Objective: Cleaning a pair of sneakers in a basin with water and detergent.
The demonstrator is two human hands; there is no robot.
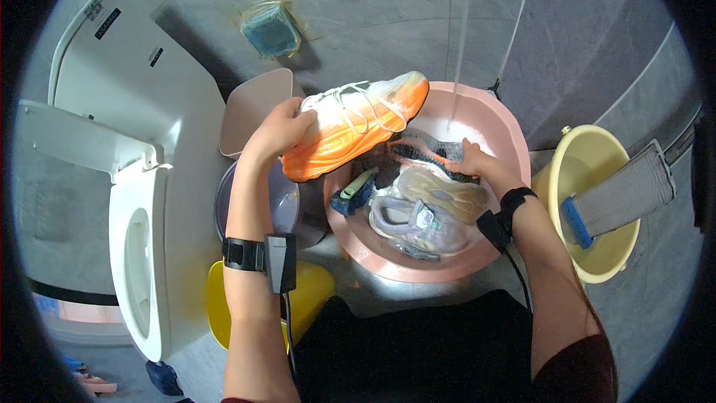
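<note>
My left hand (288,126) grips the heel end of an orange and white sneaker (352,126) with white laces, raised over the left rim of a pink basin (512,117). Inside the basin, my right hand (472,161) touches a dark shoe (428,155) with an orange stripe; whether the fingers close on it cannot be told. Below that hand lie a beige shoe sole (444,190) and a pale lavender sneaker (411,224). A brush with a light green handle (358,183) and dark blue bristles rests at the basin's left side. A thin stream of water (460,50) falls into the basin.
A white toilet (190,207) stands at the left. Near it are a beige bin (251,106), a grayish round tub (285,201) and a yellow container (313,285). At the right, a cream bucket (593,145) holds a gray mesh flat tool (626,196) with a blue edge.
</note>
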